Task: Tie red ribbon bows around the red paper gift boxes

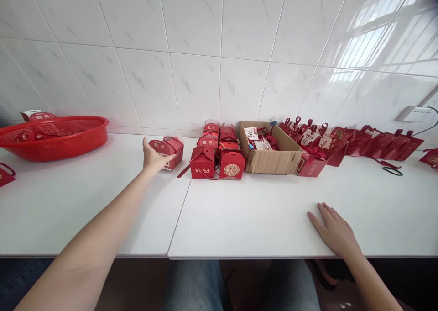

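Observation:
My left hand (153,157) reaches out to a red gift box (176,147) with a rounded lid and cord handle. The thumb is at the box's left end and the fingers lie across its front, gripping it. Whether the box rests on the table or is slightly raised, I cannot tell. Just right of it, small red gift boxes (202,162) stand in two rows, some with gold print and cords. My right hand (336,229) lies flat on the white table (253,219) near its front edge, fingers spread, holding nothing.
A red plastic basket (68,139) with red items inside stands at the left. Behind the middle of the table, a cardboard box (273,161) holds red pieces and tags. Several red gift bags (337,151) line the tiled wall, with a black loop (393,171) in front.

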A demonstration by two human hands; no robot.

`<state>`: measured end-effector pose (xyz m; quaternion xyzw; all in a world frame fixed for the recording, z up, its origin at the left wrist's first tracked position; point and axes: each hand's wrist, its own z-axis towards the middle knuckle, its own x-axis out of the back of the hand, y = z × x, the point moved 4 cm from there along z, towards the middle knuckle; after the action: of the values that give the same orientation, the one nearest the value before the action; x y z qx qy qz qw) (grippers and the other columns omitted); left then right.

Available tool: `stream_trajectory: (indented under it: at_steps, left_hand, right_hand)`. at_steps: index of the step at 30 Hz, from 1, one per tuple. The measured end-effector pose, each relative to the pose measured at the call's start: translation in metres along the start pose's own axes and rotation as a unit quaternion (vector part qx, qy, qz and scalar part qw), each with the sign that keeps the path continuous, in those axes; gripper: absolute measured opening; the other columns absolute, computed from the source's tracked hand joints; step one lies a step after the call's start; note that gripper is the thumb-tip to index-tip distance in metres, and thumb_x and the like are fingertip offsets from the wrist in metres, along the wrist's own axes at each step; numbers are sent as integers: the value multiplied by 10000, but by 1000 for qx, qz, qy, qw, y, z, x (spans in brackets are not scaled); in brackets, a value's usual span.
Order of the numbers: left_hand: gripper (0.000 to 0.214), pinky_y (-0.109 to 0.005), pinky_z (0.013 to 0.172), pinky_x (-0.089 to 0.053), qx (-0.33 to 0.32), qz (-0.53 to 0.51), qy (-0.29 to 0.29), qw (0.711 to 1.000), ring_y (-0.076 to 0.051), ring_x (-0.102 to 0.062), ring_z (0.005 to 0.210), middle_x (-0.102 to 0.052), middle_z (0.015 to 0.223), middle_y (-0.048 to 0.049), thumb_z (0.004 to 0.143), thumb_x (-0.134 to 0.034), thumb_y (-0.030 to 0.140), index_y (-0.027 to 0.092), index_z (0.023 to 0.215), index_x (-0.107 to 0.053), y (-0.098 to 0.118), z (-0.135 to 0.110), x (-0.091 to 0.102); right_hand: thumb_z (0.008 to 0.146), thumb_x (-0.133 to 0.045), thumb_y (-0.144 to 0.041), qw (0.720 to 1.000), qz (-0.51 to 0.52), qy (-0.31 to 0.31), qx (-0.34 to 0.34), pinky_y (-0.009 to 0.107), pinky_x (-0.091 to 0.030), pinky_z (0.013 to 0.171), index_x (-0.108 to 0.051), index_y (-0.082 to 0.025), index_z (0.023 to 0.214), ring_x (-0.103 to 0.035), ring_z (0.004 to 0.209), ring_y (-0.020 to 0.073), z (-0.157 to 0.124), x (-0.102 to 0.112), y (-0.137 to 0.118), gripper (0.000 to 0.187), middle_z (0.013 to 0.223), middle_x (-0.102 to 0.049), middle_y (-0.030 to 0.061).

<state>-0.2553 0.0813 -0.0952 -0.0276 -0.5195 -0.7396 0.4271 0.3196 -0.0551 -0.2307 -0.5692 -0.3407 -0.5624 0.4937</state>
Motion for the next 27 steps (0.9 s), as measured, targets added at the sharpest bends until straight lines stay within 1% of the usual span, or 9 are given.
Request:
stream_trajectory:
  at_steps: [4,7,10,13,16,19,21,25,27]
  left_hand:
    - [1038,-501,1132,-205,-199,80,79,974,-346,-268,1348,-308,1421,-191,608,-804,272,113,1395,-145,34,-22,14]
    - [1039,-485,1130,-230,-277,48,154,947,-332,-308,1320,-305,1404,-186,597,-809,251,118,1380,-139,68,-47,32]
    - [1096,-482,1087,-311,-318,-39,108,941,-316,-400,1250,-344,1384,-136,618,-807,298,176,1400,-49,106,-74,41]
    - [1102,-474,1063,-345,-294,-102,41,949,-321,-429,1221,-405,1342,-116,604,-798,362,212,1405,-56,131,-99,35]
    - [1044,-452,995,-417,-255,-181,-105,944,-319,-463,1205,-431,1330,-122,644,-748,385,247,1420,-62,135,-122,8]
    - [1006,-451,983,-429,-239,-238,-259,905,-309,-477,1205,-437,1318,-147,682,-706,349,240,1440,-54,125,-150,-35]
    - [1005,-484,1034,-372,-248,-264,-324,874,-320,-457,1229,-432,1330,-166,675,-700,339,213,1454,-78,114,-167,-64]
    - [1055,-518,1112,-242,-260,-328,-381,824,-319,-324,1349,-343,1443,-158,717,-670,288,255,1486,53,98,-185,-103]
    - [1094,-513,1116,-240,-241,-351,-413,805,-302,-305,1369,-318,1471,-150,746,-663,264,294,1472,155,96,-188,-113]
  right_hand:
    - [866,-226,-617,1000,4,4,2,459,-303,1111,-401,-118,1400,-309,1383,276,0,0,0,752,1495,-356,96]
    - [864,-225,-617,1000,3,8,4,456,-303,1112,-414,-116,1392,-314,1381,273,0,-1,0,752,1491,-364,93]
    - [865,-226,-618,1000,3,11,5,463,-316,1105,-420,-120,1387,-319,1378,274,0,-1,0,747,1488,-368,93]
    - [865,-233,-614,1000,9,12,4,466,-313,1107,-421,-119,1385,-314,1381,278,-1,-1,-1,742,1489,-365,99]
    - [862,-238,-614,1000,23,15,2,472,-294,1114,-430,-133,1375,-303,1386,286,-1,-1,-1,729,1490,-364,97]
    - [840,-313,-590,998,62,27,-11,495,-318,1092,-478,-154,1325,-347,1357,310,2,3,-3,673,1447,-417,118]
    - [815,-378,-547,991,118,54,-16,475,-394,1036,-520,-162,1271,-423,1300,314,6,14,-9,614,1398,-464,134]
    - [800,-417,-483,962,215,162,51,395,-504,878,-605,-205,1140,-508,1201,285,16,70,-47,478,1333,-523,101]
    - [813,-419,-420,949,222,208,86,390,-476,920,-637,-197,1075,-501,1202,280,25,107,-77,408,1273,-569,99]
